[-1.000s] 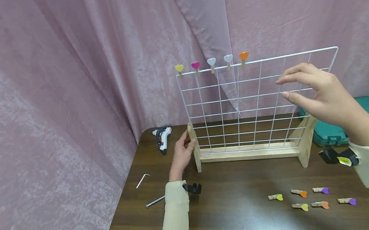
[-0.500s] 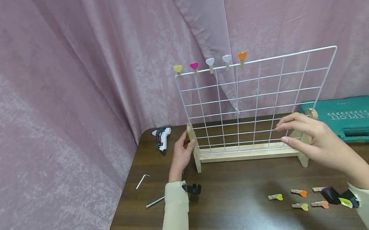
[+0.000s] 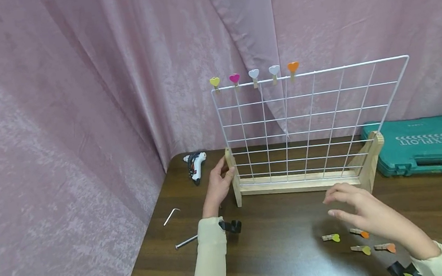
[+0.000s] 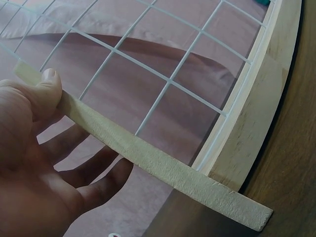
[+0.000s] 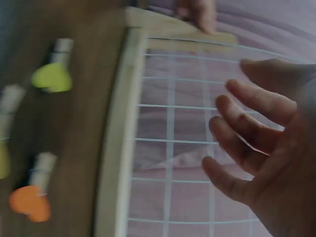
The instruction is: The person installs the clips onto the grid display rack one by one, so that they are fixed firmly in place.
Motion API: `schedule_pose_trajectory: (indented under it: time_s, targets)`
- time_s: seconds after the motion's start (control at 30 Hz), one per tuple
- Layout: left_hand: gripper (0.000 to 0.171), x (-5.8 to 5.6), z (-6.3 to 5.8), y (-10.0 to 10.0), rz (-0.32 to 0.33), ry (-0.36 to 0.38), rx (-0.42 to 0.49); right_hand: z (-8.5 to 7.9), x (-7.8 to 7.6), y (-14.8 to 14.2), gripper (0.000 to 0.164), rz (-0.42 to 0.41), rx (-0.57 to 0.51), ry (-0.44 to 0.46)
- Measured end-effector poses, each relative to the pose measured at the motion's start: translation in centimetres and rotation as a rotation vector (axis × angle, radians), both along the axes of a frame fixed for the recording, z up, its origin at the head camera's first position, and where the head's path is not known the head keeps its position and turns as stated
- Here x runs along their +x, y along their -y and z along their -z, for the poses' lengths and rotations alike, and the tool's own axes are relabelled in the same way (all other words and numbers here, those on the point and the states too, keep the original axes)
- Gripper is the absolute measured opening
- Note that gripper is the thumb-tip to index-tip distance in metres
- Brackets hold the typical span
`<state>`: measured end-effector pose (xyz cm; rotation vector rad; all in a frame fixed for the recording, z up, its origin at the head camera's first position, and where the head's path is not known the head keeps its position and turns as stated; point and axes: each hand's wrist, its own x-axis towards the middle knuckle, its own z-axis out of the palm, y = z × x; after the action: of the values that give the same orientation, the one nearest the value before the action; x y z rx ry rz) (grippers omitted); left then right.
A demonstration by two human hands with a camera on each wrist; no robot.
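A white wire grid (image 3: 307,115) stands tilted in a wooden stand (image 3: 298,184). Heart-topped clothespins line the left part of its top wire, among them an orange one (image 3: 292,67) and a pink one (image 3: 234,78). My left hand (image 3: 217,188) holds the stand's left wooden upright (image 4: 143,153), thumb on one side and fingers on the other. With fingers apart and nothing in them, my right hand (image 3: 366,212) hovers above the table near a yellow-green heart clothespin (image 3: 331,238) and an orange one (image 3: 385,248). The hand and forearm partly hide another orange clothespin (image 3: 359,232).
A green tool case (image 3: 424,143) lies behind the stand's right end. On the left of the brown table (image 3: 273,249) are a white glue gun (image 3: 196,166), a hex key (image 3: 171,216) and a metal bolt (image 3: 186,242). Pink curtains (image 3: 180,61) hang behind.
My right hand has come down from in front of the grid's upper right to low over the loose clothespins. The left hand keeps its hold on the stand's upright.
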<state>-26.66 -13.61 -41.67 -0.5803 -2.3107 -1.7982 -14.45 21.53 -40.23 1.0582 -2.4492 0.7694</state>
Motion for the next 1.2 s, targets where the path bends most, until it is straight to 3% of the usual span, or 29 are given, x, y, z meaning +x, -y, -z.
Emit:
schedule_pose_trajectory:
  time_s: [0.13,0.27,0.53,0.63,0.9,1.07,1.2]
  targets:
    - [0.049,0.0,0.1,0.0,-0.001,-0.005,-0.001,2.1,0.2,0.2,0.022,-0.025,0.138,0.004]
    - [0.049,-0.1,0.1,0.0,0.002,-0.016,0.002,3.5,0.2,0.2,0.016,-0.054,0.259,0.092]
    - [0.049,0.0,0.1,0.1,0.000,-0.010,0.001,4.3,0.3,0.4,0.018,-0.026,0.375,0.270]
    - [0.049,0.0,0.1,0.0,-0.003,-0.010,0.005,4.4,0.3,0.5,0.022,-0.010,0.391,0.285]
    - [0.049,0.1,0.2,-0.2,-0.007,0.012,0.012,5.0,0.0,0.3,0.034,0.012,0.395,0.174]
    - [0.049,0.0,0.3,-0.2,-0.008,-0.002,0.001,4.6,0.2,0.2,0.032,0.008,0.400,0.277]
    - [0.049,0.1,0.0,-0.1,-0.009,-0.004,0.004,4.3,0.2,0.2,0.031,-0.046,0.368,0.319]
